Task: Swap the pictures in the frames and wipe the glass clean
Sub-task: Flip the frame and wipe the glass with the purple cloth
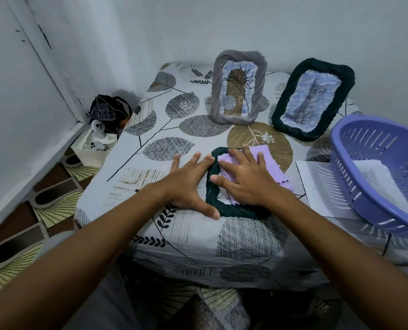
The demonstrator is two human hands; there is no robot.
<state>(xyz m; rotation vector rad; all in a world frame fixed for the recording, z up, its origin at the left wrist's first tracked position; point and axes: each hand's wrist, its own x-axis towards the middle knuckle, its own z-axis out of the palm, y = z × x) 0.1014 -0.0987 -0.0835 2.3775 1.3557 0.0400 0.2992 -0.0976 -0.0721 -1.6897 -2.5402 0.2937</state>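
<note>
Glass hidden (lilac cloth, right hand cover it).

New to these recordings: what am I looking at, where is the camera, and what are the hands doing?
No machine here: one camera worn on a person's head looks down at their two bare hands. The table has a leaf-print cloth. The left hand lies flat, steadying a dark green frame that lies flat. The right hand presses a lilac cloth onto it, fingers straight. Behind stand a grey frame and another dark frame. At right sits a purple basket.
</note>
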